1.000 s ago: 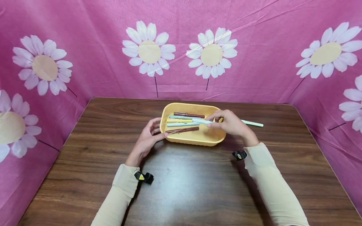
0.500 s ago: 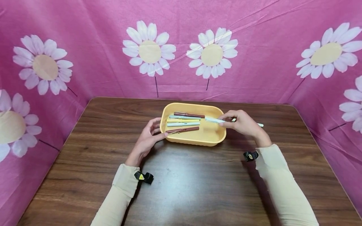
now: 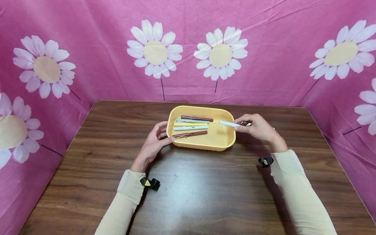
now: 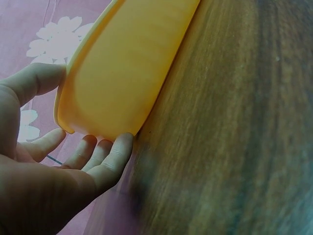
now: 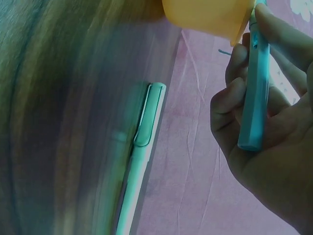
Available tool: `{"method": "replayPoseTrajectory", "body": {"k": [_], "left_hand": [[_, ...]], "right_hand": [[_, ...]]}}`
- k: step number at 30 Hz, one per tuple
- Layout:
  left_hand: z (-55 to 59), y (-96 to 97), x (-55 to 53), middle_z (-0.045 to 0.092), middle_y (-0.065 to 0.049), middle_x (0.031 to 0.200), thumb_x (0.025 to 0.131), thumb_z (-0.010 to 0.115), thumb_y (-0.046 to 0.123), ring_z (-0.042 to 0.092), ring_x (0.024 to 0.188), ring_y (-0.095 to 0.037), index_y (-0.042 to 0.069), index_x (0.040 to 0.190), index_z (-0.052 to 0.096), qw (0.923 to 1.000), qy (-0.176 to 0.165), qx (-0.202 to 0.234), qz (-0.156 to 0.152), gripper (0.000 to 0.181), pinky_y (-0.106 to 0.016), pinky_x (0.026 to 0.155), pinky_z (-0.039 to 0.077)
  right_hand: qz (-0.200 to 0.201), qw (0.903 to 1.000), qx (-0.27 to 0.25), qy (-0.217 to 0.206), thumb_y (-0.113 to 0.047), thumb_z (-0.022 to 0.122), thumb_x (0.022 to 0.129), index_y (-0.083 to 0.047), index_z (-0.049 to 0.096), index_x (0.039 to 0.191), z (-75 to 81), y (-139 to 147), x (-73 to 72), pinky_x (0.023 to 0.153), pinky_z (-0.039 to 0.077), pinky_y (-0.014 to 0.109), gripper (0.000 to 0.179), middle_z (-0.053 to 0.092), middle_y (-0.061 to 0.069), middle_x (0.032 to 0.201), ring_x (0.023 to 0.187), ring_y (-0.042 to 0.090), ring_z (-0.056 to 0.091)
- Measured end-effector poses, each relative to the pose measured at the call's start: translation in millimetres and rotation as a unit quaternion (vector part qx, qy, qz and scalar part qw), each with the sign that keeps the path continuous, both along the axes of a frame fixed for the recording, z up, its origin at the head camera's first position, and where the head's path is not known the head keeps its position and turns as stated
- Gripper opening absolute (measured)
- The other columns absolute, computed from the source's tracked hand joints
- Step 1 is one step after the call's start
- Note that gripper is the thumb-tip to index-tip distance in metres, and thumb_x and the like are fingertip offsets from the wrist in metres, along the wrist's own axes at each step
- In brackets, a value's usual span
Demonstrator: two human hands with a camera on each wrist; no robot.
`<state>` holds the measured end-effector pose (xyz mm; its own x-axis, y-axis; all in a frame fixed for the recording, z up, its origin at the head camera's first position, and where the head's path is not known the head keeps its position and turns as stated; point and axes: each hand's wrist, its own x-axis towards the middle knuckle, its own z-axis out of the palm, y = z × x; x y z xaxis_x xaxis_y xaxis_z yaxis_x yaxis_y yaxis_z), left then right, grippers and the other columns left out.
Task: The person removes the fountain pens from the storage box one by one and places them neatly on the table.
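Observation:
My left hand (image 3: 154, 142) holds the left end of a yellow plastic bin (image 3: 202, 146), thumb at the rim and fingers against the outer wall. Between thumb and fingers, my right hand (image 3: 258, 129) pinches a pale blue pen (image 3: 227, 123); its far end reaches over the bin's right rim. Inside the bin lie a dark red pen (image 3: 198, 118) at the back, a yellow pen (image 3: 191, 124), pale blue pens (image 3: 191, 128) and a brownish-red pen (image 3: 194, 133) at the front.
A mint-green pen (image 5: 142, 147) with a wire clip lies on the wooden table (image 3: 182, 192) to the right of the bin, mostly hidden behind my right hand in the head view. A pink flowered cloth (image 3: 188, 88) hangs behind the table.
My right hand has moved right with the pale blue pen, from over the bin to its right rim. The left hand has stayed at the bin's left end.

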<state>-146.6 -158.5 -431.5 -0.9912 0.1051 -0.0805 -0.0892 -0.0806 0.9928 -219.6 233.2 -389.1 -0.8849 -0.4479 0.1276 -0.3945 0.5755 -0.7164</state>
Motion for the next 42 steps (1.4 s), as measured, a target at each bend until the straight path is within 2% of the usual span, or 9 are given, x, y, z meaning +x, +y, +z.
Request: {"method": "replayPoseTrajectory", "body": {"k": [9, 23, 28, 35, 42], "left_hand": [[-0.5, 1.1, -1.2, 0.047, -0.029, 0.140, 0.084, 0.070, -0.009, 0.049, 0.128, -0.040, 0.001, 0.150, 0.038, 1.0000, -0.003, 0.007, 0.000, 0.075, -0.025, 0.090, 0.052], [-1.8, -0.8, -0.3, 0.049, -0.028, 0.139, 0.084, 0.072, -0.007, 0.051, 0.126, -0.040, 0.002, 0.150, 0.038, 1.0000, -0.004, -0.002, 0.001, 0.074, -0.025, 0.088, 0.052], [-0.5, -1.1, -1.0, 0.049, -0.028, 0.139, 0.084, 0.072, -0.007, 0.051, 0.126, -0.040, 0.001, 0.150, 0.038, 1.0000, 0.001, 0.001, -0.003, 0.075, -0.026, 0.089, 0.052], [0.3, -1.1, -1.7, 0.049, -0.028, 0.140, 0.084, 0.072, -0.008, 0.050, 0.127, -0.040, 0.001, 0.150, 0.037, 1.0000, -0.002, 0.001, -0.004, 0.075, -0.025, 0.089, 0.052], [-0.1, -1.1, -1.5, 0.049, -0.028, 0.139, 0.084, 0.072, -0.007, 0.050, 0.127, -0.040, 0.002, 0.150, 0.038, 1.0000, -0.002, 0.000, -0.004, 0.075, -0.025, 0.089, 0.052]], "right_hand": [[-0.015, 0.9999, 0.005, -0.003, -0.015, 0.079, 0.090, -0.010, 0.080, 0.103, -2.3, 9, 0.8, 0.064, 0.046, 0.021, 0.014, 0.070, 0.003, 0.085, 0.076, 0.015, 0.057], [-0.037, 0.9993, 0.002, -0.001, -0.010, 0.079, 0.088, -0.005, 0.079, 0.103, -7.8, 35, 4.5, 0.062, 0.045, 0.020, 0.015, 0.069, 0.002, 0.082, 0.073, 0.013, 0.057], [-0.054, 0.9985, 0.010, 0.009, -0.007, 0.078, 0.088, -0.003, 0.078, 0.103, -7.9, 46, 6.4, 0.060, 0.044, 0.019, 0.016, 0.068, 0.006, 0.081, 0.070, 0.012, 0.055], [-0.090, 0.9950, 0.037, 0.026, -0.008, 0.079, 0.089, -0.001, 0.076, 0.102, -10.4, 54, 6.4, 0.063, 0.044, 0.017, 0.015, 0.067, 0.007, 0.082, 0.072, 0.009, 0.056], [-0.100, 0.9899, 0.098, 0.022, -0.013, 0.080, 0.088, -0.006, 0.075, 0.097, -18.1, 62, 2.7, 0.060, 0.043, 0.024, 0.012, 0.066, 0.004, 0.079, 0.068, 0.013, 0.055]]}}
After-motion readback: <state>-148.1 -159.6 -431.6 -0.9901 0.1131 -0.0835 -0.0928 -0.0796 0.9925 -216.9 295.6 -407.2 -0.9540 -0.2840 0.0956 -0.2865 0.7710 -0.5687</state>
